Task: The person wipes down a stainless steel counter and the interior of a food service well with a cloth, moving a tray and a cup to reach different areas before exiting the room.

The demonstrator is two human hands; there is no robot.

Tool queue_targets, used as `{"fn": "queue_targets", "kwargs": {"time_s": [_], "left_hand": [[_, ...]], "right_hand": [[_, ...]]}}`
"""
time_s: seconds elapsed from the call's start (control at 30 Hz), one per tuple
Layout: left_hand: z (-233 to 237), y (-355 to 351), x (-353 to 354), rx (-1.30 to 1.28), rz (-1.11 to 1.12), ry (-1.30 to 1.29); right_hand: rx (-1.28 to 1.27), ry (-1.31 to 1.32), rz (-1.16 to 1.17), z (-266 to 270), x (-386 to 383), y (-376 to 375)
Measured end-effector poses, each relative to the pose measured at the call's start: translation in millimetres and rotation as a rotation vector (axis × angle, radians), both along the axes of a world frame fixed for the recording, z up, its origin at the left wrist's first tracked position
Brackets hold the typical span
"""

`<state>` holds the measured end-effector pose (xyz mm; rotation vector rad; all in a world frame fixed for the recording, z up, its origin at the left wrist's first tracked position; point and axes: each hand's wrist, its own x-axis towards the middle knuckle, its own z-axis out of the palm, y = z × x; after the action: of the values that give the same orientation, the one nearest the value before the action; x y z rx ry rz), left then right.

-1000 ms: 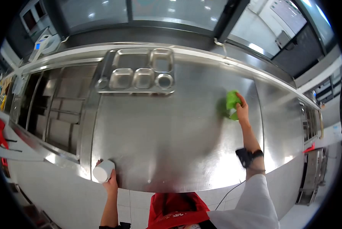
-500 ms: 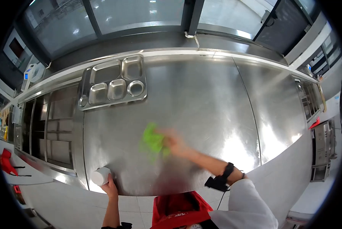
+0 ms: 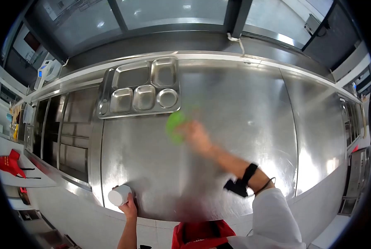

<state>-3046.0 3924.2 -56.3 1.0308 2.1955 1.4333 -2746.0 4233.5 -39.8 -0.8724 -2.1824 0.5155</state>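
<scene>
My right hand [image 3: 197,135], smeared by motion, is closed on a bright green cloth [image 3: 176,126] at the steel counter [image 3: 235,124]. The cloth is just below the front right corner of a compartment tray [image 3: 138,112]. At the counter's front left edge, my left hand [image 3: 129,207] is wrapped round a white cylindrical container [image 3: 119,195], tilted, with its round white end toward me. The tray is stainless steel, with several wells and a round one at the right.
Left of the counter top is a recessed section with metal bars [image 3: 73,137]. Glass windows [image 3: 173,14] rise behind the counter. A small device with a blue display [image 3: 44,74] stands at the far left. A red cloth item [image 3: 11,163] hangs at the left.
My right hand has moved the green cloth away from me, up toward the tray. The whole view has shifted a little to the right. The white container stays in my left hand.
</scene>
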Motion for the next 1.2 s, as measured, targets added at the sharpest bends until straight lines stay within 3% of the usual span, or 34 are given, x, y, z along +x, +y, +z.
{"fn": "queue_targets", "kwargs": {"time_s": [0.03,0.1,0.13,0.23,0.27,0.3,0.37,0.4,0.43,0.53,0.57,0.6,0.7,0.8,0.9,0.97,1.03,1.1,1.2], "left_hand": [[3.3,3.6,7.0,0.041,0.014,-0.05],[4.1,-0.4,6.4,0.005,0.011,-0.078],[1.9,-1.1,2.1,-0.014,-0.004,-0.093],[6.8,0.8,5.5,-0.041,0.012,-0.045],[6.7,0.7,3.3,-0.057,-0.002,-0.07],[13.7,4.8,9.0,-0.04,0.003,-0.023],[26.4,9.7,13.7,-0.14,-0.033,0.094],[24.5,12.1,11.7,-0.172,-0.043,0.134],[21.5,11.8,8.1,-0.208,-0.049,0.173],[15.0,3.4,3.8,-0.167,-0.063,0.168],[14.6,6.6,5.2,-0.117,-0.061,0.142],[25.7,8.8,10.2,-0.143,-0.089,0.034],[21.6,4.8,7.0,-0.249,-0.066,0.325],[18.0,0.5,2.0,-0.149,-0.107,0.31],[25.8,0.0,-2.2,-0.058,-0.198,0.326],[26.9,-5.8,-0.6,0.025,-0.227,0.176],[24.4,-7.0,-4.4,0.08,-0.229,0.158],[22.6,-5.3,-2.3,0.066,-0.236,0.124],[29.8,-5.3,0.9,-0.005,-0.254,0.031]], "right_hand": [[-0.029,0.017,0.141,-2.8,-13.7,-40.9],[-0.41,0.242,0.35,-17.6,-23.7,-99.7],[-0.261,0.011,0.32,10.7,-12.5,-114.4],[-0.296,0.254,0.041,44.9,74.6,-104.4],[-0.209,0.274,-0.165,50.9,123.0,-96.9],[-0.531,0.789,-0.367,26.3,174.9,-88.4],[-0.314,0.58,-0.617,16.4,334.1,-57.0],[-0.117,0.437,-0.84,28.9,383.8,-59.0],[-0.042,0.315,-1.084,1.6,445.4,-68.1],[-0.212,-0.132,-1.309,16.6,396.3,-100.6],[0.346,-0.295,-1.179,-5.6,358.6,-100.6],[0.177,-0.202,-1.003,1.7,309.0,-112.3],[0.131,-0.132,-0.684,11.3,173.7,-171.5],[-0.041,-0.072,-0.447,1.1,84.1,-234.5],[-0.223,0.163,-0.396,35.2,67.8,-266.4],[-0.39,0.425,-0.622,36.1,102.9,-273.9],[-0.151,-0.014,-0.876,56.1,163.7,-271.0],[-0.073,-0.324,-0.984,60.2,201.0,-280.8],[-0.057,-0.618,-1.061,45.1,217.5,-270.0]]}}
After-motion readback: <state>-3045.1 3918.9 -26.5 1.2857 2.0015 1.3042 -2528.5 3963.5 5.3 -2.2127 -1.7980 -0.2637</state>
